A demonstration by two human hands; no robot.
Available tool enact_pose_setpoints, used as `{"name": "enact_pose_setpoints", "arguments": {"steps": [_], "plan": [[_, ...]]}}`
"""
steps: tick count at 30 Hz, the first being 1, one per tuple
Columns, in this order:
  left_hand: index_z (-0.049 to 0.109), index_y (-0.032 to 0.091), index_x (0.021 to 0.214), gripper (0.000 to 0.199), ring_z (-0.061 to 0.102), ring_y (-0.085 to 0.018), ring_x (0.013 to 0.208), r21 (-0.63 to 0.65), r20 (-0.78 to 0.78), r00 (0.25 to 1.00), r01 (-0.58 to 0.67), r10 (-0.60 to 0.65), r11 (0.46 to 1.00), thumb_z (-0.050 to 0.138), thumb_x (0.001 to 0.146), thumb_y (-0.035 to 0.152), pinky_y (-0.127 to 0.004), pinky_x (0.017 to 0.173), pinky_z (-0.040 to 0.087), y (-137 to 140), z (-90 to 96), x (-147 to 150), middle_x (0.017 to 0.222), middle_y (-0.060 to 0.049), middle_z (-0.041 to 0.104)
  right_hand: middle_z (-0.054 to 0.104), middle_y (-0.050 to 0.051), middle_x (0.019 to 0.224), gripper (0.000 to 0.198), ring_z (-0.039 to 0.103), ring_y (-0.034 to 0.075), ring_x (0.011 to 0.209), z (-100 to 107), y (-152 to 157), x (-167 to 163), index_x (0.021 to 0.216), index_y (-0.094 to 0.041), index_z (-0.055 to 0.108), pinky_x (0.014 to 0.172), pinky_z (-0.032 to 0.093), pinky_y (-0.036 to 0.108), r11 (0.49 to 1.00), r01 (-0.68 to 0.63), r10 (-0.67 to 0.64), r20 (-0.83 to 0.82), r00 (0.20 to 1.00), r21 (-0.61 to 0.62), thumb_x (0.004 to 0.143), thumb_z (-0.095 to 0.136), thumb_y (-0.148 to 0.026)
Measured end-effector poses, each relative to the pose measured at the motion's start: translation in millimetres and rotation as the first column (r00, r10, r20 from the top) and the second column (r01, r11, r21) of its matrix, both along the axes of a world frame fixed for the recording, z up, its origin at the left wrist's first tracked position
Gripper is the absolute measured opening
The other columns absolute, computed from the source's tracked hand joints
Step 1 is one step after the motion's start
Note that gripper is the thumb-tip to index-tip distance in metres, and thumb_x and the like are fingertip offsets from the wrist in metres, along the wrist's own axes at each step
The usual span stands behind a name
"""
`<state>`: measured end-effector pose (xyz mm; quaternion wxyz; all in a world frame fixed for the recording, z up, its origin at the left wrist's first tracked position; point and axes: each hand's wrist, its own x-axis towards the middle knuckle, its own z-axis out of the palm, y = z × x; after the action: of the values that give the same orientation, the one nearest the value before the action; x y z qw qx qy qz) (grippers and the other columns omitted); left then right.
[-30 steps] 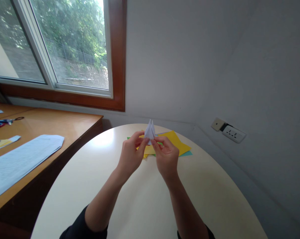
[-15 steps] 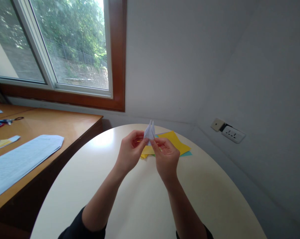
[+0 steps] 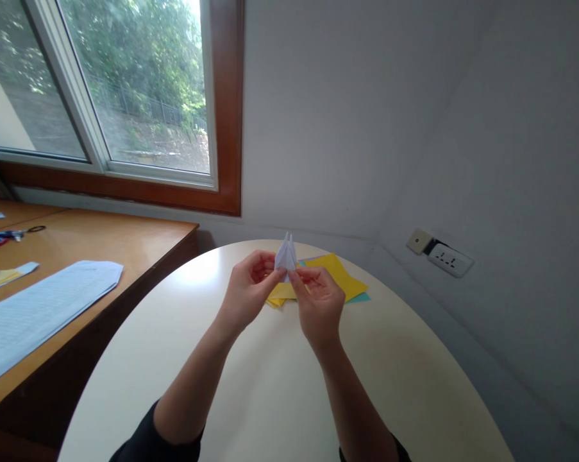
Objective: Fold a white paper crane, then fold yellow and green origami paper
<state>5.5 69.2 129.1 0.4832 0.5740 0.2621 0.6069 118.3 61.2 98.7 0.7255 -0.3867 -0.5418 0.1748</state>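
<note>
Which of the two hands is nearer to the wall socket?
The right. The right hand is left of the socket; the left hand is farther left. Both hold the white paper.

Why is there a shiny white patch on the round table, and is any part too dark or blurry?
Head view: glare on the round table, probably from the window; head view: deep shadow under the wooden desk; head view: writing on the white sheets too blurry to read.
</note>
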Motion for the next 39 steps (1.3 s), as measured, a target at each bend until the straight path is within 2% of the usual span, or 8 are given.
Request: {"name": "enact_pose_setpoints", "arguments": {"steps": [8,13,21,25,29,32,36,39], "plan": [[0.057,0.014,0.073,0.024,0.057,-0.01,0.061,0.002,-0.006,1.0,-0.005,0.005,1.0,0.074,0.064,0.029,-0.021,0.059,0.046,0.4,0.1,-0.2,0.063,0.002,0.059,0.06,0.001,0.068,0.016,0.056,0.014,0.067,0.2,-0.5,-1.0,0.074,-0.019,0.057,0.063,0.049,0.03,1.0,-0.002,0.002,0.009,1.0,-0.02,0.075,0.064,-0.033],[0.055,0.015,0.071,0.024,0.053,-0.008,0.057,0.011,-0.016,1.0,0.001,-0.001,1.0,0.074,0.065,0.028,-0.019,0.055,0.042,1.7,-1.0,-0.3,0.059,0.004,0.056,0.06,0.001,0.073,0.018,0.059,0.013,0.069,3.0,-0.1,-2.1,0.081,-0.019,0.056,0.064,0.05,0.028,0.999,-0.05,0.049,-0.073,0.996,-0.006,0.072,0.067,-0.03],[0.065,0.013,0.084,0.028,0.06,-0.014,0.069,-0.047,-0.039,0.997,0.061,-0.063,0.997,0.072,0.066,0.033,-0.025,0.065,0.047,1.2,1.9,-5.4,0.072,-0.003,0.065,0.061,-0.002,0.069,0.027,0.06,0.012,0.067,6.0,0.7,1.0,0.088,-0.022,0.048,0.066,0.05,0.028,0.982,-0.191,0.191,-0.05,0.98,0.003,0.072,0.068,-0.029],[0.068,0.014,0.073,0.022,0.055,-0.013,0.062,-0.059,-0.022,0.999,0.024,-0.025,0.998,0.071,0.068,0.035,-0.023,0.056,0.043,3.4,0.4,-7.4,0.065,-0.003,0.064,0.061,-0.003,0.068,0.029,0.06,0.012,0.065,5.1,0.9,-0.9,0.088,-0.023,0.046,0.066,0.051,0.028,0.967,-0.254,0.254,-0.035,0.967,-0.019,0.071,0.069,-0.03],[0.067,0.014,0.067,0.021,0.053,-0.011,0.059,-0.076,0.052,0.998,0.023,-0.019,0.997,0.071,0.067,0.034,-0.023,0.057,0.041,6.1,-2.3,-7.2,0.062,-0.001,0.062,0.059,-0.002,0.072,0.031,0.061,0.013,0.068,3.5,2.9,-1.8,0.087,-0.022,0.049,0.063,0.051,0.026,0.962,-0.265,0.26,-0.076,0.963,-0.059,0.067,0.071,-0.033],[0.067,0.014,0.066,0.021,0.053,-0.011,0.059,-0.092,0.101,0.995,0.015,-0.005,0.996,0.073,0.065,0.034,-0.022,0.057,0.041,6.2,-2.1,-6.1,0.06,0.0,0.061,0.062,0.002,0.081,0.032,0.062,0.015,0.075,2.5,4.2,-1.6,0.087,-0.021,0.054,0.064,0.052,0.028,0.93,-0.329,0.328,-0.038,0.944,-0.163,0.066,0.071,-0.037],[0.065,0.014,0.064,0.021,0.054,-0.01,0.059,-0.101,0.141,0.99,0.017,-0.002,0.995,0.074,0.065,0.033,-0.022,0.059,0.042,4.9,-0.5,-4.2,0.061,0.0,0.062,0.066,0.005,0.087,0.028,0.063,0.017,0.08,0.0,3.8,-2.6,0.088,-0.018,0.061,0.07,0.052,0.031,0.848,-0.442,0.473,0.043,0.88,-0.294,0.073,0.064,-0.041],[0.064,0.013,0.063,0.021,0.053,-0.009,0.057,-0.11,0.157,0.987,0.041,-0.023,0.993,0.073,0.065,0.032,-0.021,0.057,0.042,3.8,-0.4,-2.7,0.059,0.001,0.061,0.067,0.004,0.081,0.026,0.063,0.017,0.077,-3.6,4.7,-3.1,0.085,-0.017,0.064,0.071,0.052,0.031,0.837,-0.452,0.488,0.047,0.871,-0.309,0.075,0.062,-0.041]]}}
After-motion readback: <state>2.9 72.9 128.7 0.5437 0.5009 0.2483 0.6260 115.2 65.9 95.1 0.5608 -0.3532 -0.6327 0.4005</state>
